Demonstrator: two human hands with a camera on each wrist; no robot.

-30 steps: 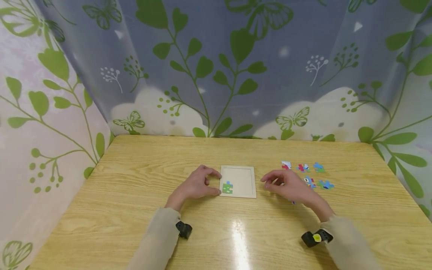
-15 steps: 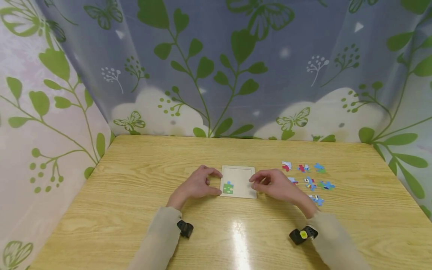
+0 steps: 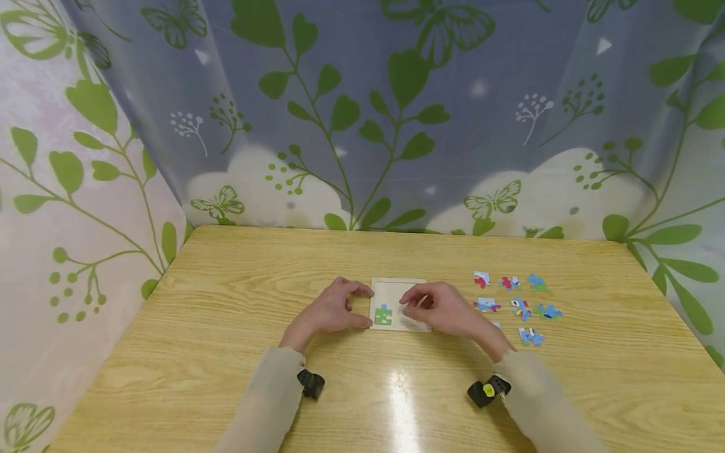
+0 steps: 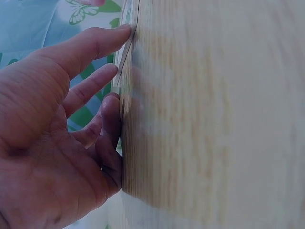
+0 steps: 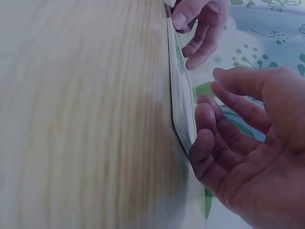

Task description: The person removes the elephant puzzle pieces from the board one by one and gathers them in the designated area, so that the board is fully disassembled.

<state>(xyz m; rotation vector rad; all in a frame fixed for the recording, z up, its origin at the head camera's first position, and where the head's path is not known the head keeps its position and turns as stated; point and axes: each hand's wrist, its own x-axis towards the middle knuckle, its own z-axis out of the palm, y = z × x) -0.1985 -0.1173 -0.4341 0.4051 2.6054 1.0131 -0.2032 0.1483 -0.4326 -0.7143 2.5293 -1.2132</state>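
A shallow, light wooden puzzle tray [image 3: 401, 281] lies flat on the table, with one green puzzle piece [image 3: 383, 315] in its front left corner. My left hand [image 3: 331, 308] rests at the tray's left side, thumb and forefinger spread apart and touching its edge; the left wrist view shows the thumb tip at the rim. Over the right half of the tray hovers my right hand [image 3: 444, 308], its fingers bent and pointing at the green piece without touching it. In the right wrist view nothing shows between the thumb and fingers of the right hand [image 5: 252, 133].
Several loose puzzle pieces [image 3: 521, 308], blue, red, white and green, lie in rough rows to the right of the tray; one is partly hidden by the right wrist. The wooden table [image 3: 255, 258] ends at a leaf-patterned curtain [image 3: 362, 126] behind and at both sides.
My right hand has moved left from beside the loose pieces to above the tray, uncovering pieces it hid. The left hand, tray and green piece stay put.
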